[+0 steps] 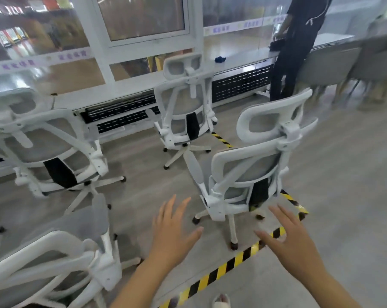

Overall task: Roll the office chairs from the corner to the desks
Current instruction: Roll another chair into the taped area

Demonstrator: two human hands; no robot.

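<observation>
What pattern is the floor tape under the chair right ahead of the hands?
Diagonal yellow and black stripes on the floor tape, clearest in the head view.

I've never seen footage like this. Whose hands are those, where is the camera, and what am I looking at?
No machine here: a person wears a wide-angle camera on the head, looking forward and down. The left hand and right hand are theirs, fingers spread, holding nothing, held out toward the nearest white office chair without touching it. Three more stand around: the window chair, the left chair, the lower-left chair. Yellow-black tape marks the floor. Another person stands at the long desk.
</observation>
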